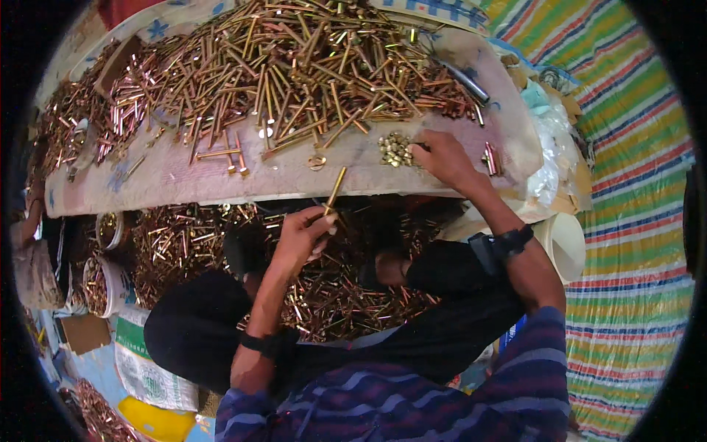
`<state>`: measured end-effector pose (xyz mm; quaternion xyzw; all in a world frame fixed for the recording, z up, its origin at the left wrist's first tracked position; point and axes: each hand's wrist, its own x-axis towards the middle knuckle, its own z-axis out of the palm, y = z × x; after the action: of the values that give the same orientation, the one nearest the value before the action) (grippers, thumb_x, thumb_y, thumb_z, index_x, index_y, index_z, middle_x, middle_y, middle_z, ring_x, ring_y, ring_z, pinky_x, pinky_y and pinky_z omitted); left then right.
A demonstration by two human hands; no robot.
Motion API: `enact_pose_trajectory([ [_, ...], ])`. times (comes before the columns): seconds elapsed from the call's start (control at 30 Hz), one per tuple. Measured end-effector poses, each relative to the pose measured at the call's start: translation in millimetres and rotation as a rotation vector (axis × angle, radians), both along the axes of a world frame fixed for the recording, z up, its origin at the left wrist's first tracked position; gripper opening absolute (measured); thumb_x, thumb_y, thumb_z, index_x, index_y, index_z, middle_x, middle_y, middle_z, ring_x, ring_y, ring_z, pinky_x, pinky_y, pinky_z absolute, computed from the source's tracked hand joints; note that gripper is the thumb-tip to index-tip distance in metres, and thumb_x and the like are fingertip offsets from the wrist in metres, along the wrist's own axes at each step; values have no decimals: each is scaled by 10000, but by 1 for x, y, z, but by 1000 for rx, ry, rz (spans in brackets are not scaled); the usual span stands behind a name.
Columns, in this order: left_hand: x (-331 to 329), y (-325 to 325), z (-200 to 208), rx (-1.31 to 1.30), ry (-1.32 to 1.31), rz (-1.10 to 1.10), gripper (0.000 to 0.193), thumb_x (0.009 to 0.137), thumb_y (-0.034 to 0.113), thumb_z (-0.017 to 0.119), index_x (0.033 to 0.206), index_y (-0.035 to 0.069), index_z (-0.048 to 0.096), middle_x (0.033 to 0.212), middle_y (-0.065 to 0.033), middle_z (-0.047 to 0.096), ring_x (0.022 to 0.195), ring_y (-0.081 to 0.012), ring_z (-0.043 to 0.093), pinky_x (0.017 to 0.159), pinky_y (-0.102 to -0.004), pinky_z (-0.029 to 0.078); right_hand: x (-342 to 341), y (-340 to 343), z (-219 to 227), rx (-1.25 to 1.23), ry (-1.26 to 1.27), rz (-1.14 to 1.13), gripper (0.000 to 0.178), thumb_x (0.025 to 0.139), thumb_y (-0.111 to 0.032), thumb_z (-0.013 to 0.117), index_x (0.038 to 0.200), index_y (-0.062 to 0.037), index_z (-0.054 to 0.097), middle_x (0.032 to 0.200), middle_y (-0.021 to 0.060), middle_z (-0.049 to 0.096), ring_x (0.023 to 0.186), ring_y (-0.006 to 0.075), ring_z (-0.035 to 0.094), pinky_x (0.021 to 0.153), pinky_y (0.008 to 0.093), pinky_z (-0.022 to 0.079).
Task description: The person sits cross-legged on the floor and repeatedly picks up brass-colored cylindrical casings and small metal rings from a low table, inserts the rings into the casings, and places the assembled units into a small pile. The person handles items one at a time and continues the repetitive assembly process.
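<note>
My left hand (pixel 300 236) is closed around the lower end of a long brass-coloured bolt (pixel 337 186), which points up and slightly right just off the table's near edge. My right hand (pixel 445 157) rests on the table with its fingers pinched together at the right side of a small heap of brass-coloured nuts (pixel 394 149). Whatever lies between those fingertips is too small to make out. A small round metal piece (pixel 317 161) lies left of the nuts. Behind both hands spreads a large pile of long brass-coloured bolts (pixel 294 66).
A metal-shafted tool (pixel 468 79) lies at the pile's right end, with short metal sleeves (pixel 492 158) nearer. More bolts (pixel 324 295) cover the floor between my legs. A white bucket (pixel 567 247) stands right, clear plastic bags (pixel 546 147) above it. Another person's hand (pixel 33 221) shows at far left.
</note>
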<state>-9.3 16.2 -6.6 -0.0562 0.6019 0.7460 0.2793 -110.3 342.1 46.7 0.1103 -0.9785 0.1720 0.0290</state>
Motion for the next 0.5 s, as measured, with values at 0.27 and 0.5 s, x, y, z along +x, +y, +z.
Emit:
enact_pose_trajectory([
  [0.27,1,1,4,-64,1,34,172,978,210,674,988,39,672,730,1,602,475,-60,421,416,-244,278,3,6,9,40,16,4,363,893,-363,621,975,-21,711,913,243,687,903,436,660,805,521,508],
  [0.5,0,1,-3,9,38,25,162,980,203,666,988,41,666,774,-2,616,470,-59,419,406,-241,266,1,67,13,130,144,-129,336,848,-319,641,1006,-32,719,966,233,707,927,423,672,823,541,512],
])
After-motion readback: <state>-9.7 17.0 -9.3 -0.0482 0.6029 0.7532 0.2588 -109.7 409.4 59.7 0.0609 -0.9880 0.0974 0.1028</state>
